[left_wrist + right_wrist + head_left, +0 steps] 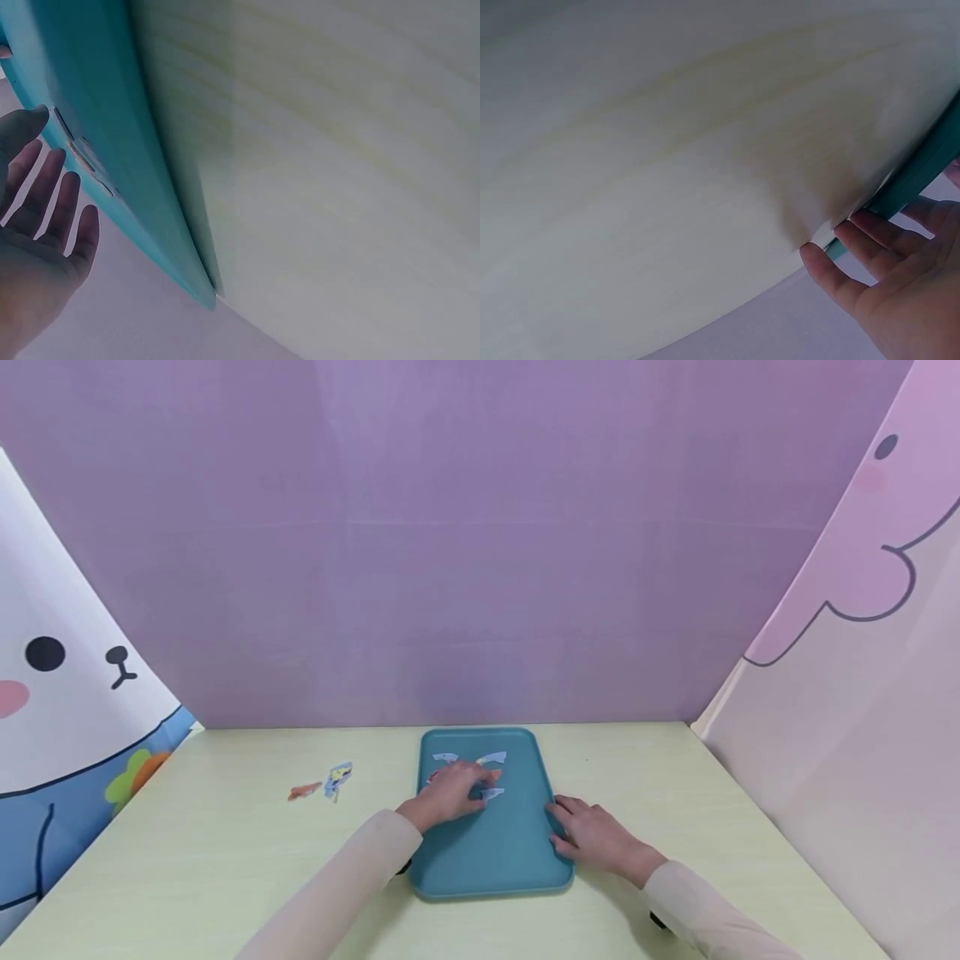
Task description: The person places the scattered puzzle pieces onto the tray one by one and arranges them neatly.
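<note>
My left hand [452, 793] hovers over the upper half of a teal tray [495, 860], fingers loosely bent and apart, nothing seen between them. Around it on the tray lie several flat picture pieces: a pale blue piece [446, 757], another light-blue piece [492, 758] and a small pale piece [492, 794] near the thumb. The hand covers part of the group. In the left wrist view, thin pieces [82, 157] show edge-on beyond the fingertips. My right hand [596, 835] rests against the tray's right rim, with extended fingers also seen in the right wrist view.
Left of the tray, an orange piece [303, 791] and a blue-and-yellow piece [338, 779] lie on the pale wooden table [225, 860]. A purple curtain [480, 568] stands behind the table, with printed cloths at both sides.
</note>
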Available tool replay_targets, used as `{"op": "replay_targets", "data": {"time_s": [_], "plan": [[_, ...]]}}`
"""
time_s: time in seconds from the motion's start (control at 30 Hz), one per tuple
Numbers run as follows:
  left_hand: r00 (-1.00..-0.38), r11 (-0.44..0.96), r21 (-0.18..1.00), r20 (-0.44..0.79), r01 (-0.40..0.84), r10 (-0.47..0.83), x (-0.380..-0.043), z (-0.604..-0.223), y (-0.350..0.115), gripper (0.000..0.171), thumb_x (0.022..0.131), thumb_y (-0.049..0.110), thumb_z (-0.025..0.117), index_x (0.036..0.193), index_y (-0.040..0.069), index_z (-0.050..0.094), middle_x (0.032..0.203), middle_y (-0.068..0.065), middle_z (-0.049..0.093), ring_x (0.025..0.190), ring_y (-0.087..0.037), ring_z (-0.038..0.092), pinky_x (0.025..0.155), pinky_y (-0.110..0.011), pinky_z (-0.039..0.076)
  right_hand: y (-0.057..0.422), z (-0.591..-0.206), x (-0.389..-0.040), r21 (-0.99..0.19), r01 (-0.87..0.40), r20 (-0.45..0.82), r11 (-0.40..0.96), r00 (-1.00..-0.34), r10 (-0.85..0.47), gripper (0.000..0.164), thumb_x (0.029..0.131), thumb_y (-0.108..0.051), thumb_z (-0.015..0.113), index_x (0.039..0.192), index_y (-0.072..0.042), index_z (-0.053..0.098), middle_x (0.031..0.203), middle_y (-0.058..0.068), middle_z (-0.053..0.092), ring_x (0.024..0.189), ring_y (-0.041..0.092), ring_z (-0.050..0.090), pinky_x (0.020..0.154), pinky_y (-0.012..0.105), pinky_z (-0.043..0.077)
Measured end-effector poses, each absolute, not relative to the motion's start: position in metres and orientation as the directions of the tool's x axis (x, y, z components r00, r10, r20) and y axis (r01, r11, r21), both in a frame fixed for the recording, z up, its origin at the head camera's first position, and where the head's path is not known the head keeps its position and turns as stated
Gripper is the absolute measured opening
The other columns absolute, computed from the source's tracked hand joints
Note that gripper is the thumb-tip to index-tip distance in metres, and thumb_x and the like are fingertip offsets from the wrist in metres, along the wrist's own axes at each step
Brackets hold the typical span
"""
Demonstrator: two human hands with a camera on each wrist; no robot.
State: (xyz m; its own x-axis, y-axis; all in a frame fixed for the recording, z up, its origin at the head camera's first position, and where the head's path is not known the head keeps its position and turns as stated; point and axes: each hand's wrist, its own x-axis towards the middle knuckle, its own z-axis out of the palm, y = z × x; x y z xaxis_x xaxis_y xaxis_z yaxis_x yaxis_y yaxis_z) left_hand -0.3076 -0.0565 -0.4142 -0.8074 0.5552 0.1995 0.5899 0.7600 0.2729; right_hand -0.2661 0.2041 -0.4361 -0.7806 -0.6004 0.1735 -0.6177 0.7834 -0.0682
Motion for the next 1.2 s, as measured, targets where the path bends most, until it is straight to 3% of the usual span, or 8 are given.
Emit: {"op": "replay_targets", "data": {"time_s": [0.13, 0.23, 0.37, 0.57, 0.67, 0.9, 1.2], "plan": [[-0.794, 0.747, 0.27, 0.205, 0.608, 0.572, -0.308, -0.414, -0.063, 0.041, 0.078, 0.013, 0.07, 0.118, 0.014, 0.061, 0.122, 0.002, 0.061, 0.115, -0.024, 0.054, 0.092, -0.04, 0.045, 0.204, -0.435, -0.266, -0.071, -0.619, 0.176, 0.782, -0.78, -0.601, 0.046, 0.088, -0.03, 0.055, 0.124, -0.001, 0.052, 0.127, 0.02, 0.051, 0.116, 0.034, 0.051, 0.082, 0.049, 0.047], [-0.781, 0.733, 0.269, 0.219, 0.625, 0.585, -0.308, -0.415, -0.069, 0.049, 0.079, 0.012, 0.07, 0.125, 0.015, 0.056, 0.117, 0.002, 0.063, 0.113, -0.021, 0.055, 0.093, -0.039, 0.044, 0.204, -0.435, -0.266, -0.067, -0.62, 0.18, 0.781, -0.778, -0.602, 0.046, 0.088, -0.03, 0.055, 0.124, -0.001, 0.052, 0.126, 0.02, 0.052, 0.115, 0.034, 0.051, 0.081, 0.048, 0.047], [-0.781, 0.735, 0.265, 0.245, 0.624, 0.574, -0.307, -0.415, -0.079, 0.04, 0.077, 0.013, 0.071, 0.117, 0.012, 0.062, 0.106, 0.001, 0.066, 0.105, -0.018, 0.058, 0.092, -0.036, 0.045, 0.204, -0.436, -0.265, -0.061, -0.625, 0.187, 0.778, -0.773, -0.606, 0.046, 0.088, -0.03, 0.055, 0.123, 0.0, 0.052, 0.125, 0.019, 0.052, 0.114, 0.033, 0.052, 0.081, 0.047, 0.048], [-0.796, 0.753, 0.263, 0.257, 0.603, 0.548, -0.304, -0.414, -0.094, 0.026, 0.078, 0.018, 0.071, 0.102, 0.012, 0.066, 0.103, 0.001, 0.065, 0.109, -0.022, 0.056, 0.095, -0.037, 0.044, 0.204, -0.436, -0.265, -0.06, -0.625, 0.188, 0.779, -0.773, -0.606, 0.046, 0.088, -0.03, 0.055, 0.124, -0.001, 0.052, 0.125, 0.019, 0.052, 0.114, 0.033, 0.052, 0.081, 0.047, 0.047], [-0.814, 0.767, 0.276, 0.236, 0.58, 0.531, -0.303, -0.415, -0.103, 0.026, 0.078, 0.019, 0.071, 0.103, 0.012, 0.066, 0.105, 0.0, 0.065, 0.111, -0.022, 0.055, 0.095, -0.039, 0.044, 0.204, -0.436, -0.266, -0.061, -0.623, 0.186, 0.78, -0.775, -0.605, 0.046, 0.088, -0.03, 0.055, 0.124, -0.001, 0.052, 0.126, 0.019, 0.052, 0.115, 0.033, 0.051, 0.081, 0.047, 0.047], [-0.856, 0.786, 0.34, 0.206, 0.517, 0.474, -0.303, -0.412, -0.125, 0.03, 0.075, 0.014, 0.072, 0.103, 0.009, 0.066, 0.102, -0.001, 0.065, 0.097, -0.02, 0.057, 0.085, -0.039, 0.046, 0.205, -0.437, -0.265, -0.054, -0.629, 0.194, 0.775, -0.768, -0.61, 0.046, 0.088, -0.03, 0.055, 0.123, -0.001, 0.052, 0.125, 0.019, 0.052, 0.114, 0.033, 0.052, 0.08, 0.047, 0.048], [-0.871, 0.803, 0.341, 0.249, 0.489, 0.424, -0.297, -0.411, -0.158, 0.026, 0.077, 0.013, 0.071, 0.102, 0.008, 0.066, 0.101, -0.003, 0.066, 0.098, -0.025, 0.058, 0.088, -0.044, 0.046, 0.204, -0.433, -0.265, -0.066, -0.629, 0.184, 0.775, -0.771, -0.61, 0.045, 0.088, -0.029, 0.056, 0.123, -0.001, 0.052, 0.124, 0.019, 0.052, 0.113, 0.034, 0.052, 0.08, 0.048, 0.048]]}}
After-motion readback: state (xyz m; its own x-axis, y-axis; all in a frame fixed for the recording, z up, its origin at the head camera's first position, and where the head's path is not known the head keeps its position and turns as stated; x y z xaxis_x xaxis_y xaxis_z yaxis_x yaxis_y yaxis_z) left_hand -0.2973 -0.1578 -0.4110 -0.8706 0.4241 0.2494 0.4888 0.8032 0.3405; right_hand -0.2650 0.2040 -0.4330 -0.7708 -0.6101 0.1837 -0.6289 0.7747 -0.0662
